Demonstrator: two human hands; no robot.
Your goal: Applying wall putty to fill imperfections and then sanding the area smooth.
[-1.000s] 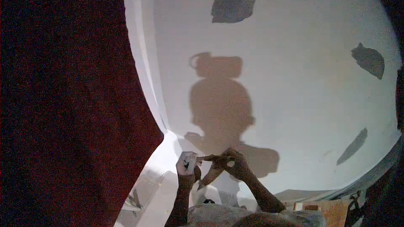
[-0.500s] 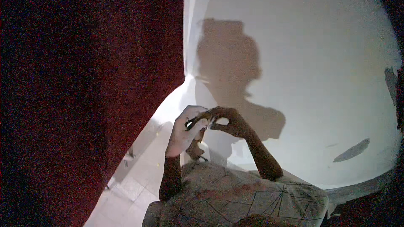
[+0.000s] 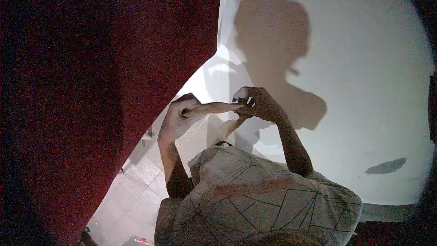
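Note:
My left hand (image 3: 178, 117) is raised at chest height, its index finger stretched out to the right and the other fingers curled in. That fingertip meets my right hand (image 3: 260, 102), whose fingers are closed in a pinch around it. Between the right fingers sits a small dark shape with a pale stripe (image 3: 250, 101); its kind is too small and dim to make out. Below the hands, part of my foot (image 3: 230, 130) shows, half hidden by my patterned grey shirt (image 3: 268, 200).
A pale wall (image 3: 364, 86) rises ahead and to the right, with my shadow (image 3: 273, 32) on it and a dark patch (image 3: 386, 166) low down. A dark red surface (image 3: 150, 41) fills the left side. Light floor tiles (image 3: 132, 196) lie at lower left, where a small red-and-white thing (image 3: 143, 241) rests.
My hands were close together with fingertips touching; now they are farther apart, with the left index finger stretched across to the right hand. The view has shifted, moving the wall and shadow.

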